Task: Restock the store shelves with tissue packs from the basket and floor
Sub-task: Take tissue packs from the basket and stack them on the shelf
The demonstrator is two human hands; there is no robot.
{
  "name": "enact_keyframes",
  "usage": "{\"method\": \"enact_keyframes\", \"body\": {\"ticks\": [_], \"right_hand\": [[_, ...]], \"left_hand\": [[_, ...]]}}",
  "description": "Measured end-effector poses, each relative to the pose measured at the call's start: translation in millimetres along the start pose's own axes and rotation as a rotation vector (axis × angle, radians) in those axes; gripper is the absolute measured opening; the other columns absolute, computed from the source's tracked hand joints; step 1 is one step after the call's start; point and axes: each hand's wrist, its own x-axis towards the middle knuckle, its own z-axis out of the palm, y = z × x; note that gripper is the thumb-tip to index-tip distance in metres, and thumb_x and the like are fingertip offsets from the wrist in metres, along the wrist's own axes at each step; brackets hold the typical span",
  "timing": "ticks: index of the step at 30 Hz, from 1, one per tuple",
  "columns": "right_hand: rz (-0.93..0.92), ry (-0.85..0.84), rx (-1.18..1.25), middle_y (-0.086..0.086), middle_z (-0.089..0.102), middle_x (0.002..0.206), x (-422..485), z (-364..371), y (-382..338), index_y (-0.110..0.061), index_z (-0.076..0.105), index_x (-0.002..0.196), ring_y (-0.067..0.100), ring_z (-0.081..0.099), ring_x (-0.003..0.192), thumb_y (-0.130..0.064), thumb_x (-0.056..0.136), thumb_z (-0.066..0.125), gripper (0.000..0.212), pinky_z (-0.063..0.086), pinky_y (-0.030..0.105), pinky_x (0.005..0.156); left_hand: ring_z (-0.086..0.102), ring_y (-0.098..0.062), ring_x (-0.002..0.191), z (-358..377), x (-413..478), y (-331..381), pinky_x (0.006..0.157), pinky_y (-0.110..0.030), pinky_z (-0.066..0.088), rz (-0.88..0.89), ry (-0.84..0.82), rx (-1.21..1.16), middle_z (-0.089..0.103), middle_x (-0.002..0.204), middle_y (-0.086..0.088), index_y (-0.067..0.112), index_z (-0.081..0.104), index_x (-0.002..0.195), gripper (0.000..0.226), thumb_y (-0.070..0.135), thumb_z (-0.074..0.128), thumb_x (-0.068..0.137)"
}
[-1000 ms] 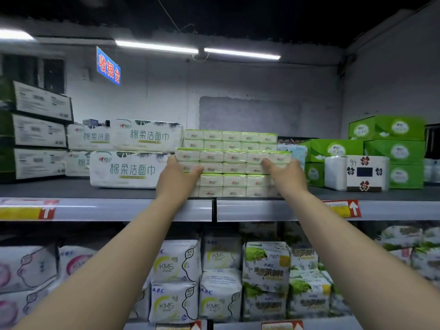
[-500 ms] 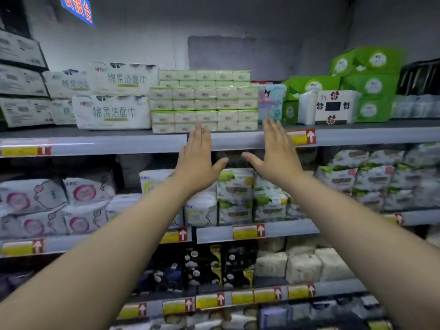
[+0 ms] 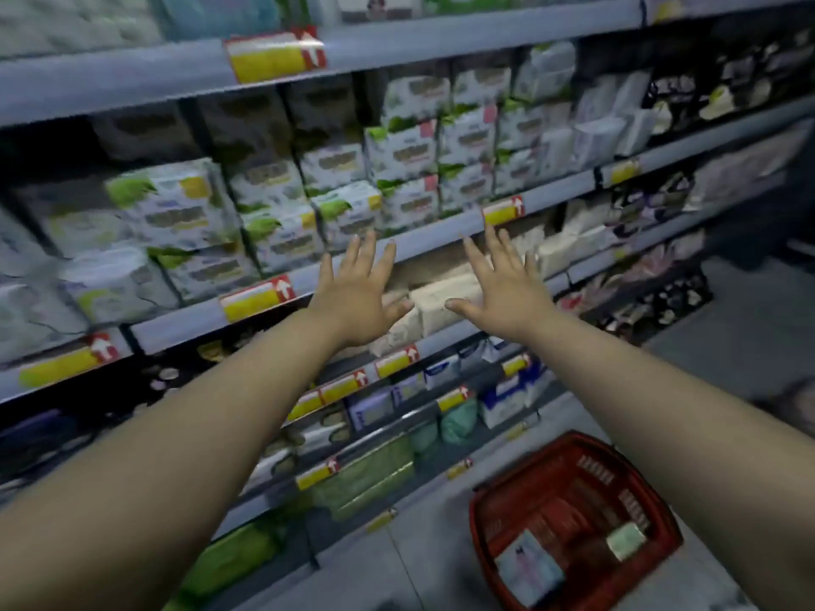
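My left hand [image 3: 356,293] and my right hand [image 3: 500,286] are both stretched out in front of the shelves with fingers spread and nothing in them. Behind them lie beige tissue packs [image 3: 445,299] on a middle shelf. A red basket [image 3: 569,520] stands on the floor at the lower right. Inside it lie a pale blue and pink pack [image 3: 527,568] and a small green-white pack [image 3: 626,540]. White and green packs [image 3: 397,152] fill the shelf above my hands.
Grey shelf rails [image 3: 388,253] with yellow and red price tags run across the view at several heights. Green packs [image 3: 366,478] sit on the lowest shelves. The grey floor [image 3: 727,346] stretches to the right of the basket.
My hands let go of the green-white stack on the top shelf and came down with fingers spread. The view has dropped and tilted, so lower shelves and the red basket show now.
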Motion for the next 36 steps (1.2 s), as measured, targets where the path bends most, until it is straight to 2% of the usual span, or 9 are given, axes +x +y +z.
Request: {"method": "enact_keyframes", "body": {"ticks": [9, 15, 18, 27, 36], "right_hand": [[0.308, -0.159, 0.054, 0.006, -0.02, 0.162, -24, 81, 137, -0.027, -0.01, 0.156, 0.025, -0.016, 0.15, -0.073, 0.089, 0.039, 0.095, -0.005, 0.051, 0.119], [0.537, -0.252, 0.082, 0.009, -0.02, 0.162, -26, 144, 219, -0.026, -0.011, 0.156, 0.028, -0.017, 0.149, -0.07, 0.089, 0.04, 0.095, -0.004, 0.053, 0.118], [0.648, -0.312, 0.107, 0.011, -0.018, 0.162, -37, 176, 247, -0.024, -0.011, 0.155, 0.029, -0.016, 0.15, -0.068, 0.091, 0.04, 0.093, -0.005, 0.052, 0.118], [0.872, -0.389, 0.193, 0.012, -0.014, 0.163, -89, 283, 320, -0.022, -0.005, 0.156, 0.03, -0.014, 0.15, -0.067, 0.09, 0.042, 0.092, -0.002, 0.053, 0.12], [0.915, -0.559, 0.283, 0.012, -0.015, 0.163, -147, 443, 387, -0.024, -0.006, 0.156, 0.028, -0.014, 0.15, -0.069, 0.089, 0.042, 0.094, -0.003, 0.051, 0.12]], "left_hand": [[-0.024, -0.022, 0.147, 94, 113, 125, 0.117, -0.05, -0.01, 0.311, -0.18, -0.004, -0.03, 0.158, -0.005, 0.024, -0.02, 0.153, 0.088, 0.065, 0.033, 0.095], [-0.017, -0.025, 0.149, 164, 204, 196, 0.12, -0.053, -0.003, 0.511, -0.282, -0.017, -0.025, 0.16, -0.007, 0.021, -0.017, 0.153, 0.09, 0.066, 0.034, 0.094], [-0.016, -0.025, 0.149, 206, 237, 226, 0.118, -0.053, -0.006, 0.595, -0.339, 0.014, -0.024, 0.16, -0.007, 0.019, -0.015, 0.155, 0.091, 0.066, 0.034, 0.094], [-0.008, -0.026, 0.15, 342, 268, 322, 0.119, -0.052, -0.001, 0.675, -0.467, -0.058, -0.011, 0.163, -0.011, 0.013, -0.006, 0.156, 0.087, 0.06, 0.037, 0.096], [0.004, -0.031, 0.15, 518, 259, 393, 0.12, -0.051, 0.007, 0.663, -0.604, -0.125, 0.002, 0.163, -0.018, 0.007, 0.005, 0.155, 0.089, 0.053, 0.05, 0.093]]}}
